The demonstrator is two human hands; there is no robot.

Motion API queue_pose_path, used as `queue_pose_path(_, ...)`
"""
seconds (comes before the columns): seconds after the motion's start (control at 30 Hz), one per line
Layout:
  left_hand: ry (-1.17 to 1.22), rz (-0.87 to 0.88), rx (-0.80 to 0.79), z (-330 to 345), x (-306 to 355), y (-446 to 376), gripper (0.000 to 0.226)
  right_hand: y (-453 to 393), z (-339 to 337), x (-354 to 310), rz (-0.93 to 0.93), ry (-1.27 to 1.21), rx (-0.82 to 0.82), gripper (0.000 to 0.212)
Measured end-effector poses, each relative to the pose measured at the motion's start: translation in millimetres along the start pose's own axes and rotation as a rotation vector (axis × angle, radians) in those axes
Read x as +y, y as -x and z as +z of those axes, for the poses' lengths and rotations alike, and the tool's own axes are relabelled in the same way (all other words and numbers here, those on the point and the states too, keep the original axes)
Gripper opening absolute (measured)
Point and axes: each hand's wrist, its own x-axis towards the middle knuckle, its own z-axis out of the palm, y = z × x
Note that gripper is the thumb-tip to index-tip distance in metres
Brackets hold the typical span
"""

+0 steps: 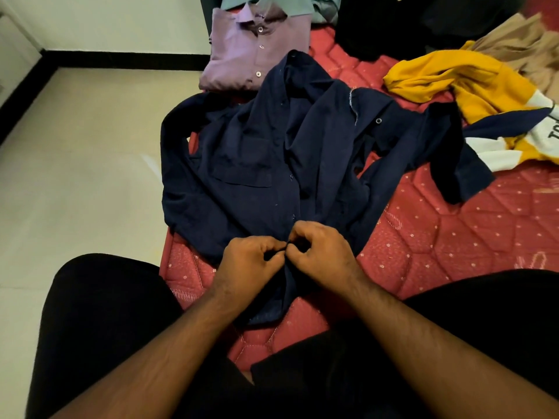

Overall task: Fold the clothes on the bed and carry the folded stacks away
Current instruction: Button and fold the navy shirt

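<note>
Hands (pixel 286 252) pinch navy shirt (pixel 257 164) together — red quilted bed (pixel 453 237), pale floor (pixel 81 164).

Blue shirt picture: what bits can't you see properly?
- Head view: the button or cloth pinched by the left hand and right hand is hidden by the fingers; both grip the blue shirt.
- Print on the yellow top is cut off by the right edge.
- Green garment is cut off by the top edge.
- Dark pile is too dark to identify.

Likely home bedroom: quilted red mattress (pixel 453 237), scattered clothes (pixel 447 80), tiled floor (pixel 75 146).
</note>
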Motion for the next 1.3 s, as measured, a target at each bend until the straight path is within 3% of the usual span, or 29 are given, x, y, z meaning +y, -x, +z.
queue_pose_path(0.13, -0.217, -0.093, -0.229, -11, 0, 13, 0.005, -7, -15, 10, -0.084, 0.210, -0.305, 0.040)
queue_pose_path(0.2, -0.329, -0.142, -0.330, -16, 2, 20, 0.004, -15, -24, 18, -0.103, 0.299, -0.417, 0.036)
queue_pose_path(0.3, -0.390, -0.166, -0.394, -17, 7, 21, 0.009, -19, -34, 27, -0.220, 0.465, -0.406, 0.015)
queue_pose_path(0.43, -0.278, -0.323, -0.492, -26, 8, -4, 0.009, -18, -45, 30, -0.272, 0.248, -0.335, 0.023)
queue_pose_path(0.5, -0.201, -0.349, -0.449, -27, 9, -25, 0.013, -19, -43, 27, -0.353, 0.227, -0.272, 0.025)
queue_pose_path(0.6, -0.124, -0.374, -0.219, -14, 12, -42, 0.005, -16, -36, 24, -0.399, 0.270, -0.264, 0.028)
queue_pose_path(0.73, -0.150, -0.397, -0.188, 7, 7, -31, 0.030, -12, -27, 28, -0.434, 0.310, -0.152, 0.037)
queue_pose_path(0.83, -0.175, -0.406, -0.121, 9, -5, -27, 0.017, -13, -25, 27, -0.453, 0.284, -0.111, 0.036)
queue_pose_path(0.97, 0.198, -0.455, -0.043, 5, -11, -24, 0.011, -16, -28, 25, -0.464, 0.086, -0.044, 0.025)
queue_pose_path(1.1, 0.655, -0.517, -0.144, -9, -6, -25, 0.010, -17, -31, 20, -0.450, -0.109, 0.023, 0.009)
queue_pose_path(1.3, 0.781, -0.515, -0.193, -11, 3, -24, 0.014, -15, -22, 21, -0.447, -0.103, 0.054, 0.008)
